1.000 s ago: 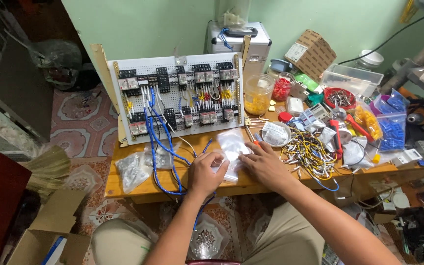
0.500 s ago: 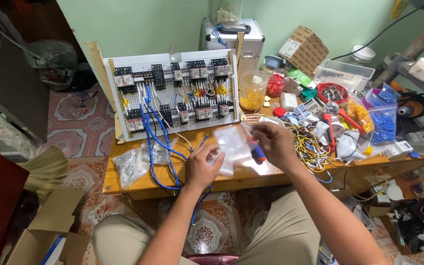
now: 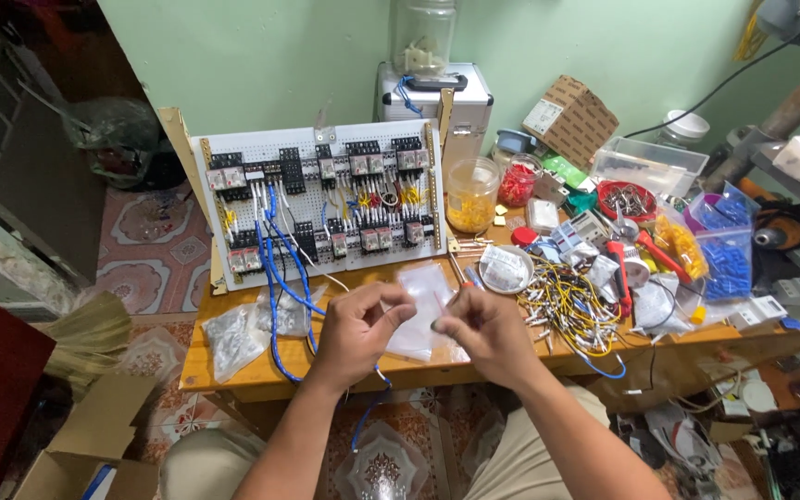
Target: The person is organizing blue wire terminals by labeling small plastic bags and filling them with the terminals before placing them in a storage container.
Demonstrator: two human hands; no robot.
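Both hands over the bench (image 3: 233, 370) front edge, near the middle. Left hand (image 3: 360, 326) and right hand (image 3: 481, 333) each pinch something small at the fingertips; too small to tell what. Fingers closed tight on both, tips near each other, not touching. Clear plastic bag (image 3: 423, 306) lies flat on the bench just behind and between them. White relay board (image 3: 321, 199) stands tilted along the back edge, blue wires (image 3: 280, 287) dropping off it toward the left hand. Pile of yellow wires (image 3: 571, 306) right of the right hand.
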